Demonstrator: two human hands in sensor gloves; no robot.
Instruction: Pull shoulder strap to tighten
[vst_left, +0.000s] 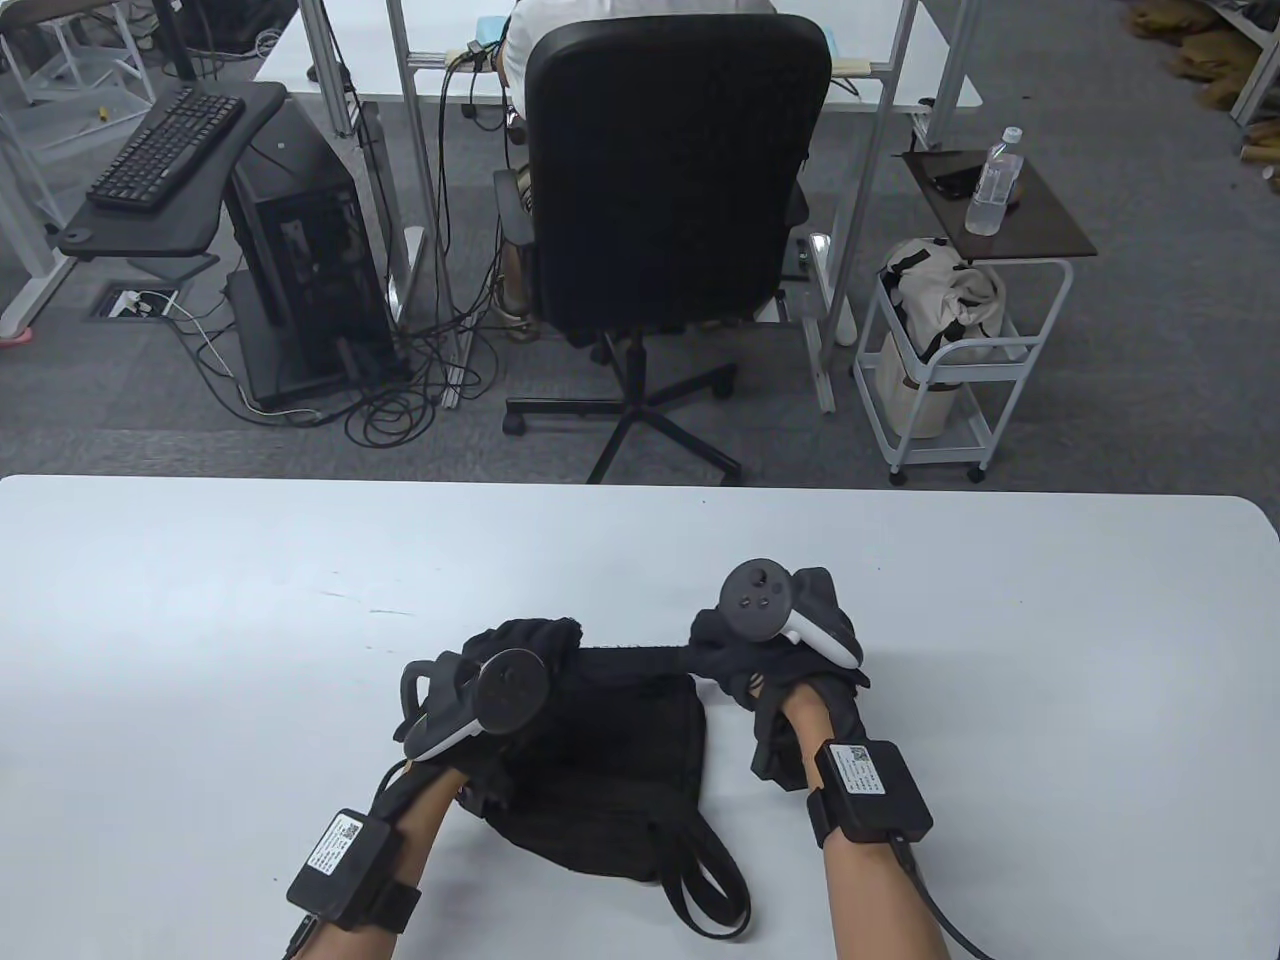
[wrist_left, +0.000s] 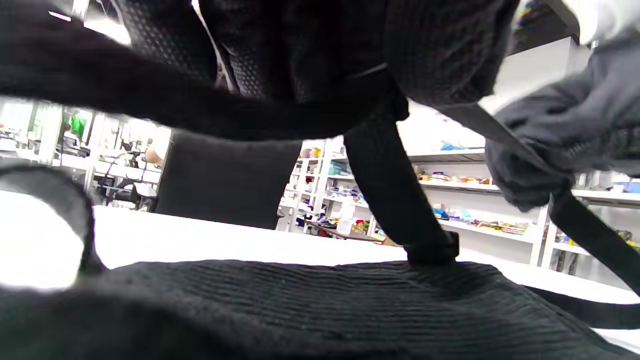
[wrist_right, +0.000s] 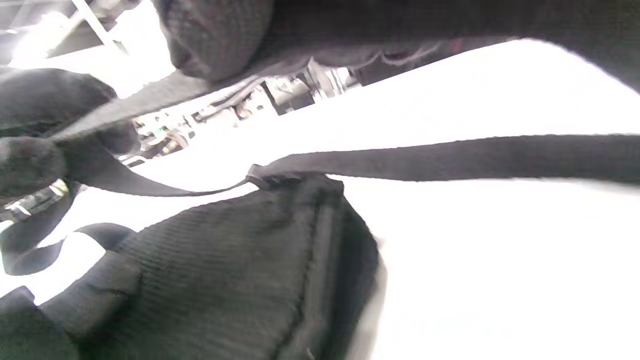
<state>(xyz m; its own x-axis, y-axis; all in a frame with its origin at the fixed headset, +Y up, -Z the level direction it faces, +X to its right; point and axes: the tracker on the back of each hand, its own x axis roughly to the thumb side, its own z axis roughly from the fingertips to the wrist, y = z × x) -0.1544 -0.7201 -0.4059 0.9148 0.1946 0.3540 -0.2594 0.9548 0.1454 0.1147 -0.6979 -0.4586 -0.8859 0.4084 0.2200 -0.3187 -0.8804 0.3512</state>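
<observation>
Table view: office chair (vst_left: 672, 170), cart (vst_left: 960, 360) beyond table (vst_left: 200, 620).

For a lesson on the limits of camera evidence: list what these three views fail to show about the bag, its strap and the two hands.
- Left hand fingers: table view, hidden under the tracker; the left wrist view shows only blurred dark shapes.
- Buckle of the shoulder strap: too dark in the table view, blurred in the right wrist view.
- Right hand grip: strap runs off the right wrist view's edge.
- Bag front: faces the table.
</observation>
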